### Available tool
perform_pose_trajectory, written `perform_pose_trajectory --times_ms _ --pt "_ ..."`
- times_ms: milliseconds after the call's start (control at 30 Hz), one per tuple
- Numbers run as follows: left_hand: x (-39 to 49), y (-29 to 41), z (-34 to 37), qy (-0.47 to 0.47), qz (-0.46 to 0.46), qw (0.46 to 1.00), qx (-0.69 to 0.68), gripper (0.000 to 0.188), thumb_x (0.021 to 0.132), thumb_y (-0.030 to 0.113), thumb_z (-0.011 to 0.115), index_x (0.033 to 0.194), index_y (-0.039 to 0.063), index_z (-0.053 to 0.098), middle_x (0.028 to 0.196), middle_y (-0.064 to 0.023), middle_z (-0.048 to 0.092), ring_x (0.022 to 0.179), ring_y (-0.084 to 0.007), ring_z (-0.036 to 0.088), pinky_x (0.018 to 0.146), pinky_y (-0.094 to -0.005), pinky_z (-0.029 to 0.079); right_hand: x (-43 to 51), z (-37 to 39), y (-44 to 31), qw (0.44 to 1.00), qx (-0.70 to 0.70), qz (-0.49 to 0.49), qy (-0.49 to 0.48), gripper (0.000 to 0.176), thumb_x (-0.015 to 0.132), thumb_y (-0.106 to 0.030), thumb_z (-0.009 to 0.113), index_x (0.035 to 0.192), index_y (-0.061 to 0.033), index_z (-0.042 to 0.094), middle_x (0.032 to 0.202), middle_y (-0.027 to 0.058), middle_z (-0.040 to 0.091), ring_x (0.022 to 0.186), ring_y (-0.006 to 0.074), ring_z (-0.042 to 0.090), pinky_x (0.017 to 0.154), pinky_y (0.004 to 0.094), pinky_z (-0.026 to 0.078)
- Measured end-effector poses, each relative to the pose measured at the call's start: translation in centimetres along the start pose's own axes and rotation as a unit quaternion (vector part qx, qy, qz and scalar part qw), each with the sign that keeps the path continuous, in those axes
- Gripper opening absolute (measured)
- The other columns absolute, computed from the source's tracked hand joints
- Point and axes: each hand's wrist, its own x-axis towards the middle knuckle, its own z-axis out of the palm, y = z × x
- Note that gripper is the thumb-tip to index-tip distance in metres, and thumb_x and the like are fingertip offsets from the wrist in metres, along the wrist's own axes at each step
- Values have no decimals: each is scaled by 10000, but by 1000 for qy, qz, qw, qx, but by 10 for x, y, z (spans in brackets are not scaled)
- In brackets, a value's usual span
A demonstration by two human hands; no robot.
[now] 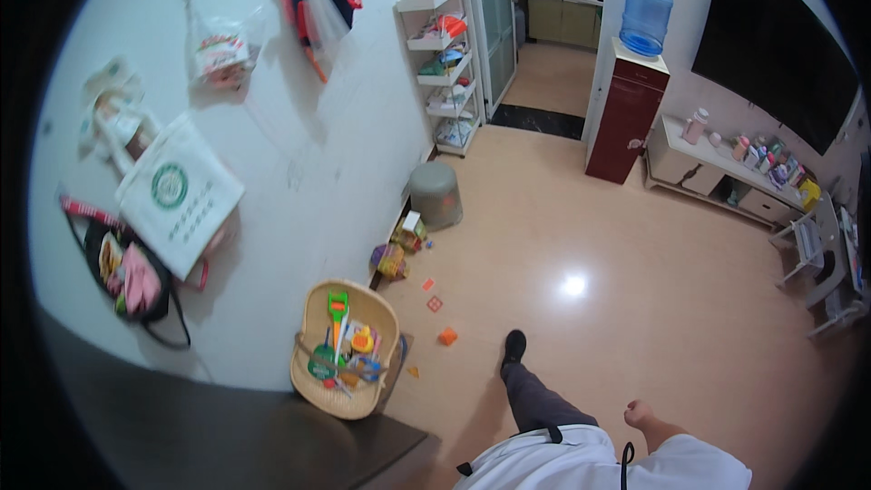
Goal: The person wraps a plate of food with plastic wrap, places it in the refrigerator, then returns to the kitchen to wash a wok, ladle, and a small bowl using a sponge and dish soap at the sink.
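Note:
My right hand (638,414) hangs beside my body over the tan floor, fingers curled, touching nothing that shows; whether it is empty cannot be told. My left hand is out of view. Before me one dark shoe (515,348) stands on the floor. To the left, a woven basket (301,306) with a handle holds a green and orange toy shovel (338,309), a yellow toy (362,340) and other toys. Between the basket and my leg lie an orange block (447,336), a square orange-red tile (434,303) and small pieces (414,372).
A grey stool (435,196), packages (390,263) and a tiered rack (446,78) line the left wall. A dark furniture surface (340,446) is at lower left. Ahead are a doorway and a red water dispenser (622,119); a low cabinet (708,170) and chairs (810,245) stand right.

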Motion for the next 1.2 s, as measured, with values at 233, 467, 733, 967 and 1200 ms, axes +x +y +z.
perform_pose_trajectory --times_ms 233,467,733,967,1200 --pt "115 125 140 -82 -117 988 64 411 911 73 609 1307 66 501 1233 -173 578 992 -304 616 820 -431 542 220 -106 -245 995 17 -99 2 354 839 -211 584 1096 -8 720 1120 237 709 1098 372 671 972 430 523" --pt "251 236 315 -129 -174 970 114 373 917 73 603 1284 84 538 1200 -159 608 955 -284 637 783 -414 559 374 -211 -586 948 104 -299 -31 400 947 -351 537 1224 -98 677 1144 167 714 1088 334 669 948 426 531" --pt "455 382 533 -174 -227 935 209 335 924 73 596 1257 105 580 1161 -143 644 913 -262 661 742 -394 578 490 -375 -706 981 77 -164 65 330 971 -350 484 984 -93 691 1034 194 711 986 402 667 848 506 528" --pt "672 641 850 -191 -49 971 138 121 973 130 596 1073 103 660 847 -42 674 704 -146 653 564 -309 539 676 -471 -617 839 496 221 35 239 988 -163 468 900 -20 637 774 152 684 557 217 631 476 348 503" --pt "777 813 1193 -405 162 899 32 114 1027 216 593 1053 118 644 863 -10 655 709 -150 621 594 -315 525 833 -487 -650 746 595 295 39 254 1006 -229 482 996 -8 608 903 185 666 669 248 634 539 374 528"
